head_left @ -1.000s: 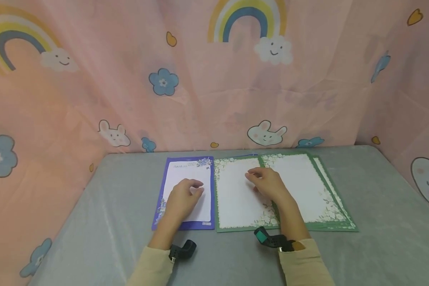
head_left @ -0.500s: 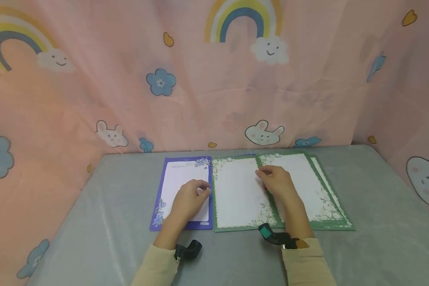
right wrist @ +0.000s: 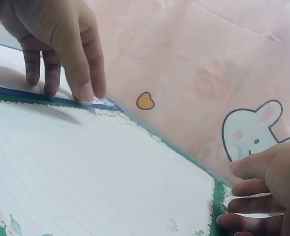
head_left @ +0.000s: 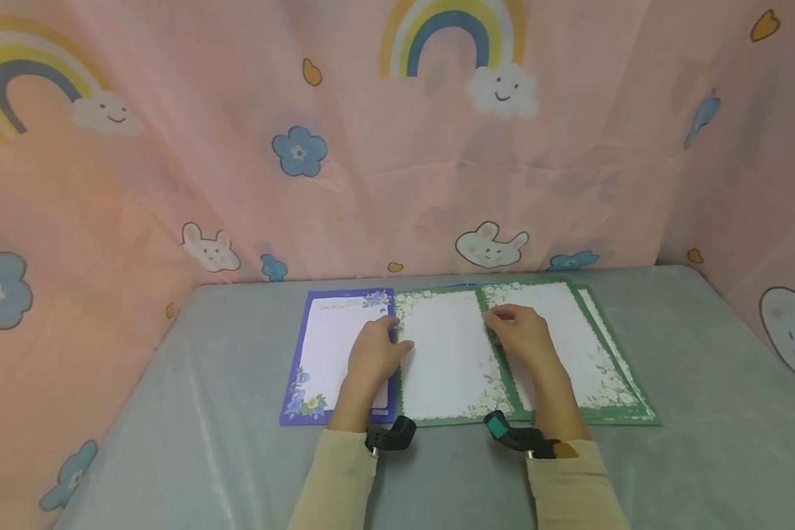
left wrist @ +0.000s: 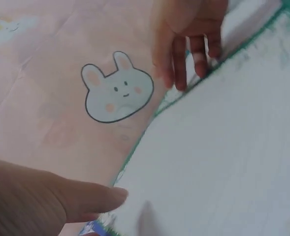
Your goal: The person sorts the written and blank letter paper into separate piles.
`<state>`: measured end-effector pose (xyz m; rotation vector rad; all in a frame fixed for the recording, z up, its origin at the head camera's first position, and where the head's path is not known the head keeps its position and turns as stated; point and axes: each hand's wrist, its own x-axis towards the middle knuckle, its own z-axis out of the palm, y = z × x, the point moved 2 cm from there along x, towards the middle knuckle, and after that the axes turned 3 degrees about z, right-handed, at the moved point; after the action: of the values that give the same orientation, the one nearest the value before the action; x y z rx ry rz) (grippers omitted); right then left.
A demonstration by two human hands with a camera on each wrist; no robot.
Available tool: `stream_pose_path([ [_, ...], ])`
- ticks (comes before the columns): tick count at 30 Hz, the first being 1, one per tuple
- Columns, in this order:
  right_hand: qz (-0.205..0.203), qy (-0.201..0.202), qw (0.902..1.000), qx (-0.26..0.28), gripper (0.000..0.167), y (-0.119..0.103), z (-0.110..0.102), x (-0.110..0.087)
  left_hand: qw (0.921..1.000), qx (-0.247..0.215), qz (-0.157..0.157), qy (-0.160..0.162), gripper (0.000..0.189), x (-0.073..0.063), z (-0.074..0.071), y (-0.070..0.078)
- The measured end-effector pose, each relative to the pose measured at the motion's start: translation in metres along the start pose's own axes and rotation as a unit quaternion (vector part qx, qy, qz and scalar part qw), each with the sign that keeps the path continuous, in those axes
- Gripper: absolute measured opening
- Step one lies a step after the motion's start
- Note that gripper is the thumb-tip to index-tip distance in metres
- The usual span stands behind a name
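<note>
On the table, a purple-bordered flower-print paper sheet (head_left: 338, 346) lies at the left. A green-bordered floral sheet (head_left: 447, 361) lies beside it, and a second green-bordered sheet (head_left: 579, 338) is at the right. My left hand (head_left: 376, 350) is over the seam between purple and green, its thumb apart from the fingers. In the right wrist view, the left hand (right wrist: 61, 44) points its fingers down at that edge. My right hand (head_left: 525, 335) is over the seam between the green sheets. Its fingers bend loosely; contact with the paper is unclear.
More paper edges (head_left: 612, 346) show under the right sheet, slightly fanned out. A thin blue edge peeks out behind the middle sheet. The grey-covered table (head_left: 232, 412) extends around the papers. A pink patterned curtain (head_left: 371, 199) rises along its back and sides.
My left hand has moved right, from over the purple sheet to its border with the middle green sheet. My right hand has shifted right to the green sheets' seam. The papers lie as before.
</note>
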<state>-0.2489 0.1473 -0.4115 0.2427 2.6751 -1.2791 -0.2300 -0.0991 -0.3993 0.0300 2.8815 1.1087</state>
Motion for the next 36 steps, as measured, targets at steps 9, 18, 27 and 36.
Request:
stream_pose_path([
  [9,0.002,0.012,0.9999,0.009,0.051,0.0,-0.001,-0.005,0.9992,-0.031,-0.012,0.021,0.06,0.009,0.016,-0.002],
  [18,-0.002,0.043,0.9991,0.005,0.047,-0.002,0.008,-0.002,0.9994,-0.024,-0.015,0.018,0.051,0.012,0.021,-0.009],
  [27,0.01,0.08,0.9964,0.028,0.043,-0.002,0.01,0.003,0.9993,-0.02,-0.016,0.027,0.044,0.013,0.02,-0.012],
  [36,-0.004,0.08,0.9966,0.019,0.038,0.0,0.011,0.003,0.9992,-0.027,-0.018,0.022,0.043,0.013,0.021,-0.012],
])
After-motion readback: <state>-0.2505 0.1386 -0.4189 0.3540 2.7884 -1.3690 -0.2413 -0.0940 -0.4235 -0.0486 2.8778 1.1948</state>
